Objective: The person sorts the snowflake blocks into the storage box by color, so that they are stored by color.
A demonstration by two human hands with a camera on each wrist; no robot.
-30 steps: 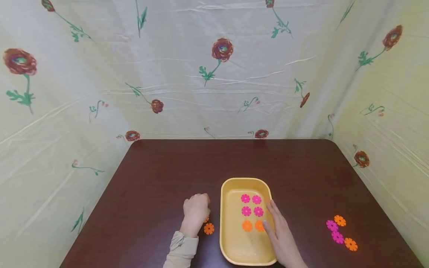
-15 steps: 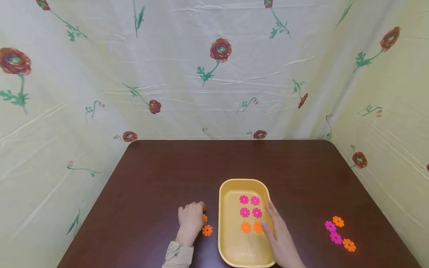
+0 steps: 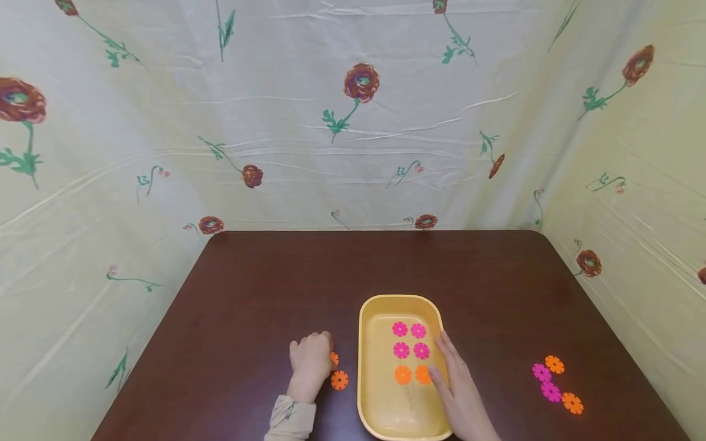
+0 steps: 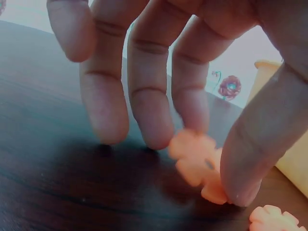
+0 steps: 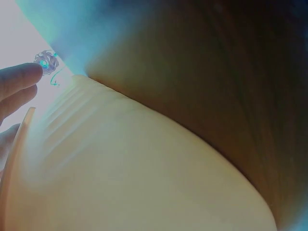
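**Pinching an orange flower disc beside the tray**

Your left hand [image 3: 311, 361] sits on the dark table [image 3: 276, 294] just left of the yellow tray [image 3: 368, 398], fingers curled down. The left wrist view shows the thumb and forefinger closing on an orange flower disc [image 4: 198, 163], which is tipped up off the wood with its lower edge near the surface; the other fingertips [image 4: 108, 125] touch the table beside it. From the head view only a sliver of that disc shows at your knuckles. A second orange disc [image 3: 339, 380] lies flat on the table just nearer to you, between your wrist and the tray wall.

Your right hand [image 3: 458, 386] rests over the tray's right rim with its fingers straight and relaxed, holding nothing; the fingertips lie along the rim's inner side, next to the orange pair. The right wrist view gives you only the tray's pale wall up close.

Inside the tray, four pink discs [image 3: 409, 340] lie in a two-by-two block, with two orange discs [image 3: 411, 375] in a row below them.

Well off to your right, a loose cluster [image 3: 556, 384] of two pink and two orange discs lies on the table.
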